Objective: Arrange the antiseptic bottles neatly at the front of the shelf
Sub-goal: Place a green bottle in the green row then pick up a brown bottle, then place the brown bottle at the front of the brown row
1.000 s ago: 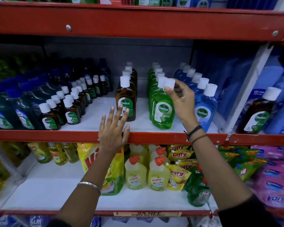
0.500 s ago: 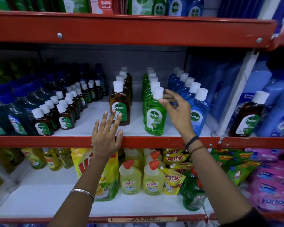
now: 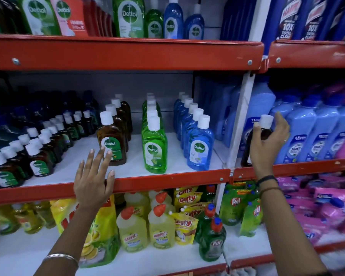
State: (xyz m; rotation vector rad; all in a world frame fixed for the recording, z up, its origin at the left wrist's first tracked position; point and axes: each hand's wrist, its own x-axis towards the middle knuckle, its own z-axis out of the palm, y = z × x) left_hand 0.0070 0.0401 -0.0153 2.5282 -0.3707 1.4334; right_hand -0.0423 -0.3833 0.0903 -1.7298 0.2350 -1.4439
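Right of the white upright post, in the neighbouring bay, stands a stray brown antiseptic bottle with a white cap, at the near edge among tall pale-blue plastic detergent bottles. It looks misplaced to me, since its matching brown row stands in the bay to the left. My right hand is wrapped around its shoulder just under the cap, thumb on the left side and fingers curling behind, so I judge it gripped, though it does not look lifted yet. My left hand is spread open and holds nothing, fingertips just in front of the nearest brown bottle's label, palm over the red metal shelf lip, probably steadying or marking the spot. Between the hands, the green transparent bottle row and blue transparent bottle row already stand in straight files running from near to far.
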